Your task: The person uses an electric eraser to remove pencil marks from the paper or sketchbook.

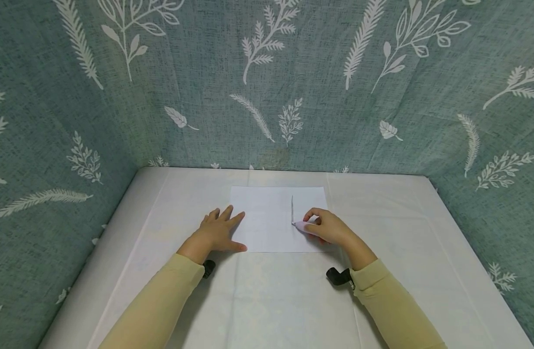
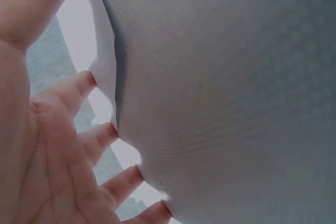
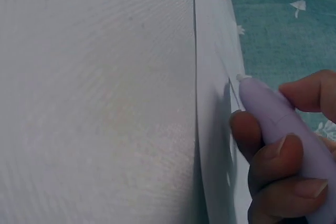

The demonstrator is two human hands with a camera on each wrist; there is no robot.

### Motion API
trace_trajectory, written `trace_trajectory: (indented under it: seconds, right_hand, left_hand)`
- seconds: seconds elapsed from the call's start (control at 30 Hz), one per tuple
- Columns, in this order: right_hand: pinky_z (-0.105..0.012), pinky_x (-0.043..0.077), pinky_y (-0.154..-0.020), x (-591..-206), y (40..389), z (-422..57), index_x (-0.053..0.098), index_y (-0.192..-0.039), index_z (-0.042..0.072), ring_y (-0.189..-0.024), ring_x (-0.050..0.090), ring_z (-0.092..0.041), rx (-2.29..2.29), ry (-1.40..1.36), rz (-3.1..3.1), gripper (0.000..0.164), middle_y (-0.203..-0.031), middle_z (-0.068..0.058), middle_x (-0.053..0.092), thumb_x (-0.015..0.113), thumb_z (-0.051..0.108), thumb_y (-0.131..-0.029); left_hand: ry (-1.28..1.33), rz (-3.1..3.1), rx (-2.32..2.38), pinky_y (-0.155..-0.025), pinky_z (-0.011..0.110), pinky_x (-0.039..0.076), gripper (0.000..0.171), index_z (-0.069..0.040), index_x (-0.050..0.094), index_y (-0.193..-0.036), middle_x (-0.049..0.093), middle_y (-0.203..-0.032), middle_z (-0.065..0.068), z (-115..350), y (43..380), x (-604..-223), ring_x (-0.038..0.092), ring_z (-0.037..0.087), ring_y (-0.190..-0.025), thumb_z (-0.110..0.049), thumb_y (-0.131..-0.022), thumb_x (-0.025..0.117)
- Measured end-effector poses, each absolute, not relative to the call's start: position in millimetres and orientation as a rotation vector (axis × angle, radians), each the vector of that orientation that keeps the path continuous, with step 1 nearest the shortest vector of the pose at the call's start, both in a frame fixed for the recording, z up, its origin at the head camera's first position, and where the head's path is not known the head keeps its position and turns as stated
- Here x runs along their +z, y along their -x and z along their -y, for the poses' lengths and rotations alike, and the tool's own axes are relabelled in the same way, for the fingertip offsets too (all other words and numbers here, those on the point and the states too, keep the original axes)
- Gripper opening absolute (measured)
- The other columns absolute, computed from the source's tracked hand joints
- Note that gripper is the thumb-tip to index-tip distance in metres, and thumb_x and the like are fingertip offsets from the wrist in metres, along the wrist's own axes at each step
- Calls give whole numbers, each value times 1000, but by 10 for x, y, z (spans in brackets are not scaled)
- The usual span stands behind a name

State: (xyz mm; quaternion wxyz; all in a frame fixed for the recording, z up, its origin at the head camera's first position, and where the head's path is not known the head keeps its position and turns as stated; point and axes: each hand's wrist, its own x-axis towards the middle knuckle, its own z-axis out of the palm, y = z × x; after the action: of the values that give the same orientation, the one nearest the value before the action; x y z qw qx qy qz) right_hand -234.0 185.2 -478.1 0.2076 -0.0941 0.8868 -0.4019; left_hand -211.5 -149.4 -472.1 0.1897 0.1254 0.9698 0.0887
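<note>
A white sheet of paper [image 1: 262, 218] lies on the cloth-covered table, with a thin dark line [image 1: 292, 208] running from near its top toward its middle. My left hand [image 1: 219, 231] rests with fingers spread at the sheet's left edge; the thumb reaches onto the lower left corner. In the left wrist view, its fingertips [image 2: 107, 129] press down along the edge. My right hand [image 1: 332, 227] pinches a thick lavender pen-shaped tool [image 3: 273, 114] with a small white tip. That tip meets the sheet at the line's lower end. Whether the line is drawn or cut, I cannot tell.
White cloth covers the table [image 1: 162, 203] around the sheet. Green leaf-patterned fabric [image 1: 197, 72] hangs behind and at both sides. A dark wrist-camera piece [image 1: 338, 276] sits under the right wrist, another [image 1: 209, 268] under the left.
</note>
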Motion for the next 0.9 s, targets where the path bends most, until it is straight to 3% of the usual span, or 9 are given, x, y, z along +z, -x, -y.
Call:
trace_trajectory:
  seconds: [0.43, 0.9]
  right_hand:
    - [-32, 45, -56, -4759, 2301, -1818, 66, -106, 11, -45, 51, -16, -1119, 266, -2600, 17, -72, -3, 66, 67, 21, -93]
    - [-30, 43, -49, -4726, 2294, -1766, 72, -100, 11, -44, 51, -16, -1178, 188, -2581, 13, -70, -4, 68, 70, 19, -91]
  left_hand:
    - [-373, -2724, 230, -115, 67, 17, 104, -21, 28, -160, 13, -165, 21, 1489, 2091, -4659, 13, 53, -147, -65, -78, 74]
    - [-376, -2735, 244, -115, 67, 16, 104, -21, 28, -160, 14, -165, 21, 1489, 2099, -4678, 13, 54, -147, -66, -78, 74]
